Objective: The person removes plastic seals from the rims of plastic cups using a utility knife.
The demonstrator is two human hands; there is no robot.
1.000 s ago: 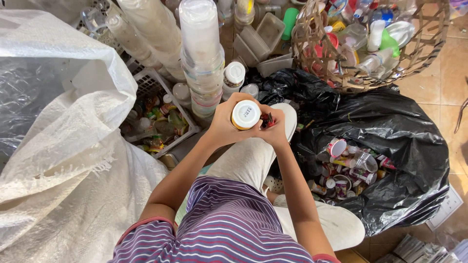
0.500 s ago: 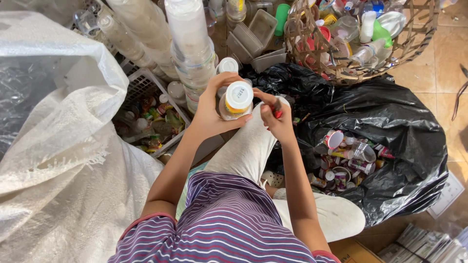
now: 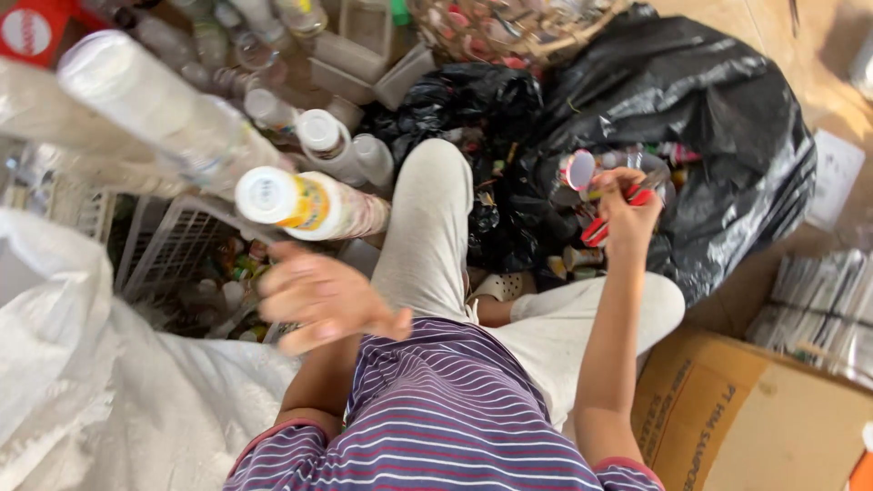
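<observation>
Soft, even daylight. Motion blur smears the left hand (image 3: 323, 300) and the stacked clear plastic cups (image 3: 155, 109) above it. The black plastic bag (image 3: 718, 118) shows mild sheen.

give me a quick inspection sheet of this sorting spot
surface: tan floor, mostly covered
job's things: white-capped bottle with yellow label in mid-air above the white crate
clutter: black bag of small items; white sack; wicker basket; cardboard box
hands: left hand open, blurred, off the bottle; right hand grips a red tool
cables: nothing seen
surroundings: paper stack
</observation>
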